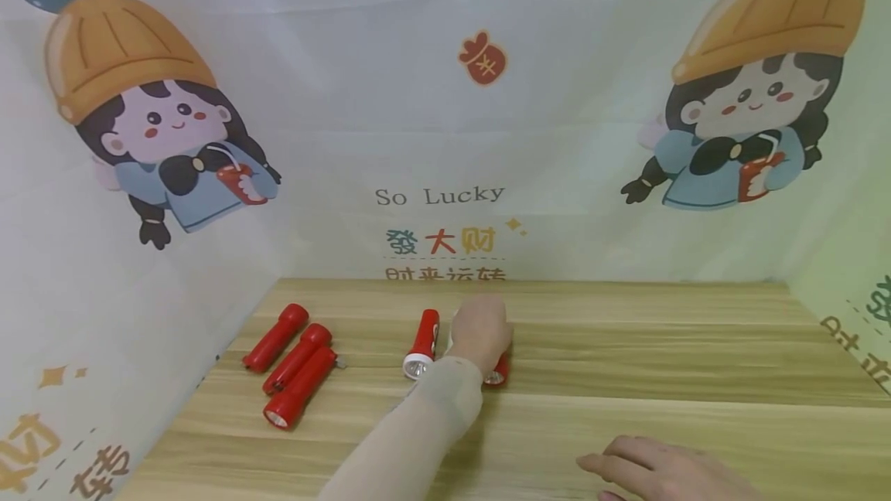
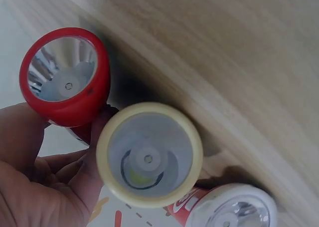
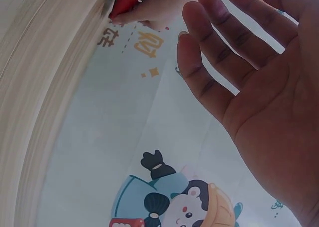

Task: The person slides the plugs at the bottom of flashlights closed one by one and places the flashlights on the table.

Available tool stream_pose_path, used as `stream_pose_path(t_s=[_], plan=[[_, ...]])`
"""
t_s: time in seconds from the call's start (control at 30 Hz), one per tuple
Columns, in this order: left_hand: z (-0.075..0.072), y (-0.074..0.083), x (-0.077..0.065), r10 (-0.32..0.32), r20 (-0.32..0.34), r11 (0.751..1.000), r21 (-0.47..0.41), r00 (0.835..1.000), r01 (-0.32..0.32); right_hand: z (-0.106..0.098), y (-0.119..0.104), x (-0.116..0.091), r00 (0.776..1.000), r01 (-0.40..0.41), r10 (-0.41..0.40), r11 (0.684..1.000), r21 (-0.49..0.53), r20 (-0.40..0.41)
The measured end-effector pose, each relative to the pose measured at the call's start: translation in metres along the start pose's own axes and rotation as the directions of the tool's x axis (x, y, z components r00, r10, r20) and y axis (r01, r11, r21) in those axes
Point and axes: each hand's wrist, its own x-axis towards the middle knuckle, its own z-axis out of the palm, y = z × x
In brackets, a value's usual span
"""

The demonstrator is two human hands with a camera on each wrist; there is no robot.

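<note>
My left hand [image 1: 482, 331] grips a red flashlight [image 1: 497, 374] toward the back of the table. In the left wrist view, its thumb and fingers curl round that flashlight's body below the wide red head [image 2: 102, 90]. Right against these fingers stands a flashlight with a cream rim [image 2: 149, 203], mostly hidden from the head view. Beyond it is a red flashlight with a white rim [image 1: 425, 340], lying lens toward me. My right hand [image 1: 668, 470] hovers near the table's front right, fingers loosely extended and holding nothing; the right wrist view shows its bare palm [image 3: 279, 102].
Several red flashlights [image 1: 301, 389] lie side by side at the table's left, angled the same way. The wood-grain table [image 1: 661, 354] meets a printed cloth backdrop [image 1: 571, 230] at the rear and both sides.
</note>
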Motion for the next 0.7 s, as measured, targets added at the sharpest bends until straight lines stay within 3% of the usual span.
stream_pose_path(t_s=[0.33,0.7], plan=[[0.006,0.001,0.001,-0.006,-0.010,0.999,0.031,1.000,0.006,0.001,-0.001,0.001,1.000,-0.007,0.007,1.000,0.015,0.007],[-0.014,0.016,-0.010,0.073,-0.053,0.981,0.182,0.996,-0.062,0.000,0.000,0.003,1.000,0.000,0.000,1.000,-0.008,0.001]])
